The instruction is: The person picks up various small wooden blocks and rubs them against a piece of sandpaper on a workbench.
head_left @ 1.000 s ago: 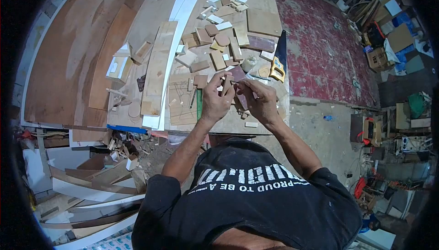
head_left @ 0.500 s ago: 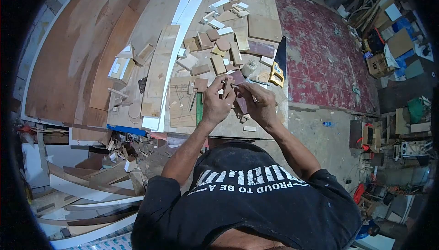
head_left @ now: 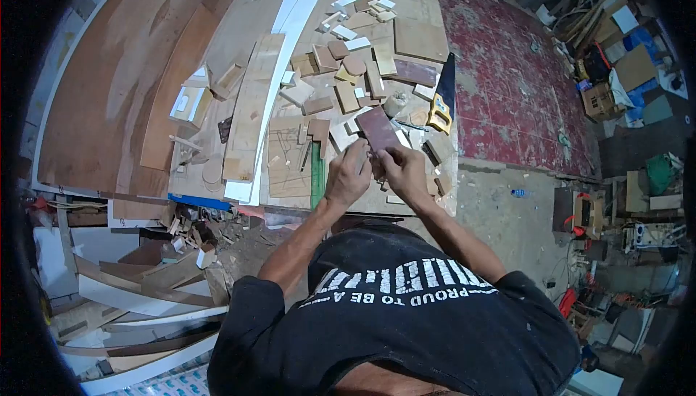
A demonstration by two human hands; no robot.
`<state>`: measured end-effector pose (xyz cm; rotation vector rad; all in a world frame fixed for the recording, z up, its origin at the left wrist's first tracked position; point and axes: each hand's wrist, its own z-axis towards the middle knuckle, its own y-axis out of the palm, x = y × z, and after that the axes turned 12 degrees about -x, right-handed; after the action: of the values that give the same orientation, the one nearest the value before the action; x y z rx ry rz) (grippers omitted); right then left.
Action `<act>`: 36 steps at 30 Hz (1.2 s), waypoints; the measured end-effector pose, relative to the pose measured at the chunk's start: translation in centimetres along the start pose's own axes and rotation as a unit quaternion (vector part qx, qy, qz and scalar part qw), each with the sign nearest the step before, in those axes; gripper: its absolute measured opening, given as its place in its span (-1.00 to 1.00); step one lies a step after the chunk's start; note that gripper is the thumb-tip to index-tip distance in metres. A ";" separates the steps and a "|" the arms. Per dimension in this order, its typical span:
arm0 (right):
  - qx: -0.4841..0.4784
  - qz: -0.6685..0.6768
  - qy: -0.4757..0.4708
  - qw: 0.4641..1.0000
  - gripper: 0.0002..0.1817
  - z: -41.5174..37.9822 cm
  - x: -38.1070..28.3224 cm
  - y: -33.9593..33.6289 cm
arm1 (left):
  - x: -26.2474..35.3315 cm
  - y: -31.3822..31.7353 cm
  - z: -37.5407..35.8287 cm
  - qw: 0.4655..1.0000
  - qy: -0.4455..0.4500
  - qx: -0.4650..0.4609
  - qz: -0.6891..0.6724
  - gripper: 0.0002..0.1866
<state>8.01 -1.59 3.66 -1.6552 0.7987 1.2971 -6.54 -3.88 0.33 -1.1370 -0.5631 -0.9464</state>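
Both hands meet over the near edge of the workbench [head_left: 239, 5]. From where I watch, my left hand [head_left: 348, 176] is curled shut around a small wooden piece [head_left: 360, 151], whose pale top shows just above the fingers. My right hand [head_left: 404, 171] is pressed against the left, fingers pinched together at that same piece; I cannot tell what else it grips. Just beyond the knuckles a dark reddish board [head_left: 378, 128] lies flat on the bench, its near end almost touching the hands.

I see no box or tray among the clutter. Loose offcuts [head_left: 348, 70] lie scattered across the bench beyond the hands. A green ruler [head_left: 316, 171] lies beside the left wrist, a long pale plank [head_left: 250, 106] farther left, and a handsaw with a yellow handle [head_left: 441, 106] rests at the bench's right edge. Scrap wood [head_left: 145, 280] is heaped on the floor below the bench.
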 end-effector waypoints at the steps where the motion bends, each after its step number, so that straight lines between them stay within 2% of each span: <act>1: -0.005 0.000 0.006 1.000 -0.86 -0.7 0.4 0.9 | -0.5 0.3 -0.7 1.000 -0.007 0.000 -0.002 -0.62; 2: 0.017 -0.025 0.015 0.999 -0.94 -1.7 0.9 2.1 | -1.0 0.6 -1.7 0.999 -0.025 -0.028 0.000 -0.61; 3: 0.040 -0.051 0.023 0.998 -0.90 -2.4 1.3 3.0 | -1.6 1.0 -2.5 0.998 -0.041 -0.055 0.002 -0.61; 4: 0.024 -0.188 -0.062 0.980 -0.96 -2.8 3.3 3.2 | -2.0 1.3 -3.1 0.998 -0.036 -0.049 -0.001 -0.60; 5: -0.007 -0.308 -0.140 0.941 -0.89 -3.0 5.4 3.2 | -2.5 1.3 -4.1 0.994 -0.065 -0.082 -0.015 -0.60; 7: -0.096 -0.404 -0.166 0.895 -0.80 -3.1 7.1 2.6 | -4.4 2.2 -6.1 0.991 -0.072 -0.110 -0.017 -0.60; 8: -0.098 -0.401 -0.155 0.897 -0.80 -3.4 7.6 3.2 | -5.4 2.7 -7.1 0.990 -0.078 -0.118 -0.022 -0.60; 10: -0.105 -0.380 -0.047 0.918 -0.88 -3.7 8.2 4.5 | -6.6 3.2 -8.3 0.988 -0.067 -0.139 -0.028 -0.53; 11: -0.106 -0.379 -0.039 0.918 -0.88 -3.2 8.6 5.2 | -7.3 3.4 -8.7 0.987 -0.070 -0.144 -0.033 -0.53; 12: -0.044 -0.119 0.170 0.977 -0.91 -2.6 9.3 6.0 | -8.0 3.8 -9.2 0.986 -0.078 -0.145 -0.028 -0.53; 13: 0.027 0.155 0.359 0.920 -0.91 -2.1 10.4 6.5 | -8.5 4.1 -9.7 0.985 -0.085 -0.147 -0.023 -0.53; 14: 0.070 0.259 0.371 0.889 -0.85 -1.7 11.5 6.6 | -9.2 4.4 -10.0 0.986 -0.076 -0.146 -0.029 -0.56; 15: 0.072 0.257 0.377 0.887 -0.85 -1.6 11.3 6.9 | -9.9 4.7 -10.0 0.985 -0.081 -0.149 -0.034 -0.56; 16: 0.044 0.093 0.326 0.940 -0.85 -1.7 11.1 7.1 | -10.5 5.0 -10.1 0.982 -0.089 -0.166 -0.036 -0.57; 17: 0.012 -0.074 0.265 0.961 -0.84 -1.9 10.9 7.3 | -10.8 5.4 -10.4 0.978 -0.096 -0.182 -0.038 -0.58; 18: -0.062 -0.365 0.088 0.925 -0.89 -2.0 11.5 7.4 | -11.3 5.7 -10.7 0.981 -0.076 -0.173 -0.041 -0.57; 19: -0.126 -0.384 0.035 0.914 -0.81 -2.8 11.9 7.1 | -11.5 6.1 -10.9 0.981 -0.076 -0.174 -0.044 -0.57; 21: -0.226 -0.482 -0.088 0.842 -0.71 -2.8 12.6 5.9 | -11.7 7.0 -11.7 0.968 -0.140 -0.188 -0.089 -0.45; 22: -0.232 -0.483 -0.090 0.839 -0.71 -2.9 12.7 5.6 | -11.6 7.7 -12.0 0.966 -0.164 -0.180 -0.084 -0.42; 24: -0.267 -0.440 0.043 0.856 -0.79 -2.8 12.7 5.4 | -11.3 8.6 -13.0 0.965 -0.180 -0.164 -0.099 -0.45; 25: -0.271 -0.443 0.038 0.854 -0.79 -2.2 13.4 5.7 | -11.3 9.1 -13.0 0.964 -0.187 -0.151 -0.113 -0.47; 26: -0.182 -0.405 0.100 0.890 -0.83 -1.5 14.3 6.3 | -11.4 9.8 -12.9 0.965 -0.190 -0.144 -0.114 -0.47; 27: -0.090 -0.360 0.161 0.914 -0.83 -1.2 15.5 6.5 | -11.6 10.6 -13.0 0.971 -0.191 -0.116 -0.090 -0.58; 28: -0.069 -0.335 0.157 0.927 -0.77 -0.6 16.4 6.2 | -11.8 11.1 -13.0 0.975 -0.192 -0.090 -0.064 -0.67; 29: -0.072 -0.334 0.155 0.927 -0.77 -0.2 17.2 6.0 | -12.0 11.5 -12.9 0.975 -0.194 -0.088 -0.062 -0.67; 32: -0.146 -0.409 0.077 0.897 -0.82 0.7 17.9 5.1 | -11.6 12.2 -11.9 0.983 -0.134 -0.044 0.119 -0.70; 33: -0.151 -0.413 0.068 0.895 -0.82 1.0 18.6 5.0 | -11.5 12.6 -11.8 0.983 -0.136 -0.034 0.121 -0.70; 36: -0.242 -0.516 0.060 0.819 -0.86 1.7 19.8 5.6 | -11.8 13.4 -12.0 0.951 -0.246 -0.091 0.166 -0.64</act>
<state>7.45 -1.99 -16.96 -2.0953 -0.4469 0.5985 -2.06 -9.56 -19.91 -1.5944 -0.6636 -0.4235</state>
